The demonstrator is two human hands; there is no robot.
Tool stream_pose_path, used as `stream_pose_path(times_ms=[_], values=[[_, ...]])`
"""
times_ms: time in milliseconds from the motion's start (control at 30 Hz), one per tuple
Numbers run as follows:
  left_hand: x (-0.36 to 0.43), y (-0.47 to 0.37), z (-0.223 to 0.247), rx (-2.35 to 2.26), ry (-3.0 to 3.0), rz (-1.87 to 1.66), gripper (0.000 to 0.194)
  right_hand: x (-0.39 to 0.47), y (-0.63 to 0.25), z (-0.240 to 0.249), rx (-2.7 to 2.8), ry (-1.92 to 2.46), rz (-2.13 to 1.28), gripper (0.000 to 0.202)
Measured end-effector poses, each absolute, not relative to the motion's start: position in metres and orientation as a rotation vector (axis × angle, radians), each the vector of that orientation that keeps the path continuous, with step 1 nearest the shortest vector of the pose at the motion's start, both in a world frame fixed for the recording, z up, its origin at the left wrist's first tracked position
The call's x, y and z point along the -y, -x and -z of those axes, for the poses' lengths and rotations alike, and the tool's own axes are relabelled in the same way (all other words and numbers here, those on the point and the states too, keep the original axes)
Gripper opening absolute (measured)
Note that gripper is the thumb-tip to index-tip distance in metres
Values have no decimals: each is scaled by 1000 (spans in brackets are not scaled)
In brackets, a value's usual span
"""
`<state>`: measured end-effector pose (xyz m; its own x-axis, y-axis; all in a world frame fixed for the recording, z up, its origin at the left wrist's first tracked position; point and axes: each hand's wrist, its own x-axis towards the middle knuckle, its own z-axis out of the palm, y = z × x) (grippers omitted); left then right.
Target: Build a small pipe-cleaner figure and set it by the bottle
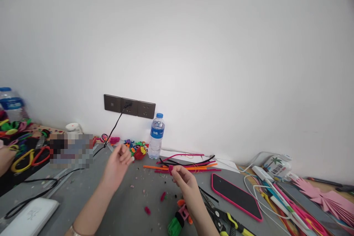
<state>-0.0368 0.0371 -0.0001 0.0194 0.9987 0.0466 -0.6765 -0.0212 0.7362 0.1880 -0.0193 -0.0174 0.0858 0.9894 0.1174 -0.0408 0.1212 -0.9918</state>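
Pinching a small magenta fuzzy pipe-cleaner piece (170, 170) between thumb and fingertips, my right hand (186, 184) hovers above the grey surface (129, 206), its fingers closed tight on that piece. My left hand (117, 166) is raised beside it, well apart from the piece, fingers loosely curled and holding nothing that I can make out. Just behind the right hand lies a loose bundle of orange, pink and black pipe cleaners (188, 165), and behind that a clear plastic water bottle with a blue cap (156, 136) stands upright against the white wall. Below my right wrist sit a green and pink fuzzy craft piece (178, 221) and yellow-handled pliers (229, 223). A smartphone in a pink case (235, 195) lies face up to the right. Small pink scraps (147, 210) dot the surface between my arms. A white power bank (30, 217) rests at the near left, with a black cable (110, 134) running up to the dark wall socket strip (129, 106).
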Motion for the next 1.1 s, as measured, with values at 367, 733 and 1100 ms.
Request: stream_pose_path(times_ms=[367, 733, 1100], values=[[-11, -12, 16, -1041, -1408, -1183, 44, 22, -181, 18, 1181, 1046, -1140, 36], [-2, -20, 11, -1002, -1397, -1024, 33, 20, -177, 28, 1225, 969, -1182, 32], [-1, -21, 9, -1011, -1358, -973, 33, 23, -174, 25, 1249, 990, -1148, 33]])
